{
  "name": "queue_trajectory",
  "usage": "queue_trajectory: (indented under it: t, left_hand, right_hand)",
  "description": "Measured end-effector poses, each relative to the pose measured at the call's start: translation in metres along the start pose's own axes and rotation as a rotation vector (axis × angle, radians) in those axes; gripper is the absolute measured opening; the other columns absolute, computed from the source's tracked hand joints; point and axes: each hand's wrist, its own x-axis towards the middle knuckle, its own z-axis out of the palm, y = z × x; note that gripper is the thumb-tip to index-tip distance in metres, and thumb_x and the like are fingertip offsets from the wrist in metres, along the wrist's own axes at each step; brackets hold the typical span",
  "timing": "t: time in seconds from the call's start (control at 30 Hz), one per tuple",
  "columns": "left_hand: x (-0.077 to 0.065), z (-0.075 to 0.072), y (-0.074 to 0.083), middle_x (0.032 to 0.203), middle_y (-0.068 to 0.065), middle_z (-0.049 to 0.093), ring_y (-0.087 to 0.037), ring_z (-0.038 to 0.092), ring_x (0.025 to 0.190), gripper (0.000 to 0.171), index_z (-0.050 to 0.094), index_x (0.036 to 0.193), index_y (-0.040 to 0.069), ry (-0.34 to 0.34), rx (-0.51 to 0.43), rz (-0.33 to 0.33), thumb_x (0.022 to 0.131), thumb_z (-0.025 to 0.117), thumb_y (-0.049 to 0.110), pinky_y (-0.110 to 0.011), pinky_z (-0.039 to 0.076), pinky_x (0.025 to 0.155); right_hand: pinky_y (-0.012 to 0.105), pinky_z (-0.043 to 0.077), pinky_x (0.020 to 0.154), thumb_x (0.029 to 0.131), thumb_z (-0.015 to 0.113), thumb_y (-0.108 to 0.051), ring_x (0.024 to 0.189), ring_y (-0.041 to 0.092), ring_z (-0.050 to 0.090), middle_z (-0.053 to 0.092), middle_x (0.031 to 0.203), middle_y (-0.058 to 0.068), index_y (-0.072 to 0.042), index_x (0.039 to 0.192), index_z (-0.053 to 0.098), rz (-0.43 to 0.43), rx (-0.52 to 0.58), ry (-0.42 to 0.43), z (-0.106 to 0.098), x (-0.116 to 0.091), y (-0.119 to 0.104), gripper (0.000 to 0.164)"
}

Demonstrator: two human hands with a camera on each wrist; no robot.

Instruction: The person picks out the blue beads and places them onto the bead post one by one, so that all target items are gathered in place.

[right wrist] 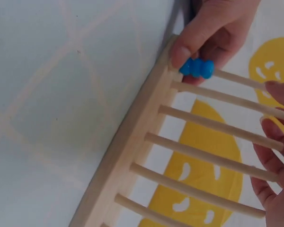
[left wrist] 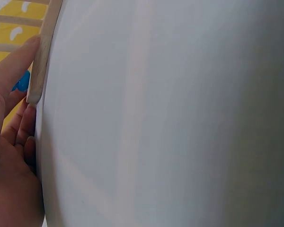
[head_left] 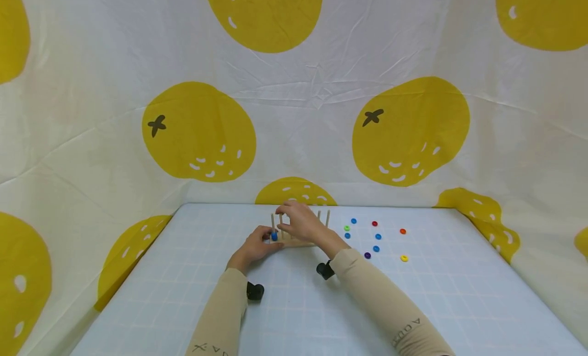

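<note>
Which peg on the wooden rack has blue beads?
The light wooden end peg beside the left hand; round blue beads sit at its base, while other visible pegs look bare.

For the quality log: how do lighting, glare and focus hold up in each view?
Head: even light, pale sheen along creases in the white fabric backdrop with yellow fruit prints; left wrist: the pale checked table surface looks soft and darkens toward the right edge; right wrist: the light wooden peg rack fairly clear, small highlights on the glossy blue beads, table lines soft.
</note>
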Motion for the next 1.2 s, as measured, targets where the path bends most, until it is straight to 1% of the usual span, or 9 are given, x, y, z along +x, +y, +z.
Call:
queue_trajectory:
  t: [0.1, 0.2, 0.33, 0.5, 0.57, 0.7, 0.83, 1.03, 1.2]
  left_hand:
    - [0.001, 0.0, -0.001, 0.13, -0.012, 0.057, -0.034, 0.055, 0.12, 0.042, 0.067, 0.121, 0.009, -0.005, -0.009, 0.003, 0.088, 0.081, 0.031, -0.056, 0.043, 0.106]
    - [0.001, 0.001, -0.001, 0.131, -0.012, 0.057, -0.034, 0.055, 0.121, 0.042, 0.067, 0.122, 0.01, -0.006, -0.011, -0.001, 0.089, 0.081, 0.03, -0.056, 0.043, 0.106]
    - [0.002, 0.001, -0.001, 0.133, -0.013, 0.057, -0.035, 0.054, 0.122, 0.043, 0.067, 0.124, 0.01, -0.003, -0.018, -0.01, 0.089, 0.082, 0.029, -0.057, 0.042, 0.107]
    - [0.001, 0.002, -0.001, 0.136, -0.012, 0.056, -0.035, 0.053, 0.124, 0.043, 0.068, 0.124, 0.011, -0.003, -0.034, -0.032, 0.088, 0.082, 0.031, -0.058, 0.04, 0.109]
    - [0.001, 0.003, -0.001, 0.136, -0.012, 0.056, -0.034, 0.053, 0.124, 0.043, 0.068, 0.124, 0.011, -0.002, -0.039, -0.034, 0.088, 0.082, 0.031, -0.058, 0.04, 0.109]
    - [0.001, 0.004, -0.001, 0.135, -0.012, 0.056, -0.034, 0.053, 0.123, 0.044, 0.067, 0.123, 0.011, 0.003, -0.038, -0.036, 0.088, 0.082, 0.031, -0.056, 0.04, 0.109]
    - [-0.001, 0.004, 0.0, 0.134, -0.012, 0.056, -0.033, 0.053, 0.122, 0.044, 0.067, 0.124, 0.011, 0.0, -0.046, -0.042, 0.088, 0.082, 0.031, -0.055, 0.04, 0.109]
    - [-0.002, 0.003, 0.001, 0.131, -0.013, 0.057, -0.033, 0.052, 0.12, 0.045, 0.065, 0.125, 0.011, -0.001, -0.045, -0.047, 0.088, 0.082, 0.032, -0.054, 0.04, 0.109]
    - [-0.001, 0.004, 0.0, 0.131, -0.012, 0.056, -0.032, 0.051, 0.12, 0.045, 0.065, 0.126, 0.012, -0.003, -0.034, -0.055, 0.089, 0.081, 0.032, -0.055, 0.039, 0.109]
  right_hand:
    - [0.045, 0.049, 0.098, 0.095, 0.075, -0.022, 0.107, 0.025, 0.062, 0.064, 0.122, 0.007, -0.007, 0.127, 0.067, 0.015, 0.021, -0.012, -0.007, -0.005, 0.001, 0.036]
    - [0.047, 0.048, 0.099, 0.095, 0.075, -0.023, 0.108, 0.027, 0.062, 0.064, 0.124, 0.01, -0.007, 0.129, 0.065, 0.034, 0.059, -0.022, -0.013, -0.011, 0.003, 0.038]
    - [0.049, 0.047, 0.101, 0.095, 0.075, -0.023, 0.114, 0.029, 0.061, 0.064, 0.126, 0.012, -0.007, 0.13, 0.064, 0.059, 0.087, -0.025, -0.02, -0.02, 0.008, 0.04]
    - [0.048, 0.049, 0.1, 0.095, 0.075, -0.022, 0.117, 0.03, 0.06, 0.062, 0.127, 0.01, -0.007, 0.133, 0.062, 0.091, 0.121, -0.009, -0.028, -0.03, 0.018, 0.043]
    - [0.047, 0.049, 0.101, 0.095, 0.075, -0.023, 0.119, 0.029, 0.058, 0.062, 0.129, 0.009, -0.009, 0.136, 0.06, 0.125, 0.155, -0.011, -0.031, -0.035, 0.022, 0.045]
    - [0.048, 0.049, 0.103, 0.096, 0.073, -0.023, 0.12, 0.029, 0.056, 0.059, 0.133, 0.013, -0.009, 0.138, 0.058, 0.177, 0.237, -0.017, -0.039, -0.046, 0.031, 0.047]
    - [0.05, 0.048, 0.103, 0.097, 0.072, -0.021, 0.121, 0.031, 0.054, 0.059, 0.133, 0.014, -0.006, 0.138, 0.057, 0.188, 0.282, -0.006, -0.048, -0.058, 0.04, 0.047]
    - [0.052, 0.047, 0.103, 0.097, 0.072, -0.018, 0.12, 0.034, 0.054, 0.058, 0.131, 0.015, -0.002, 0.139, 0.056, 0.199, 0.281, 0.041, -0.063, -0.075, 0.056, 0.048]
    - [0.054, 0.046, 0.103, 0.098, 0.071, -0.019, 0.122, 0.034, 0.053, 0.057, 0.135, 0.018, -0.002, 0.14, 0.055, 0.24, 0.266, 0.066, -0.076, -0.093, 0.069, 0.048]
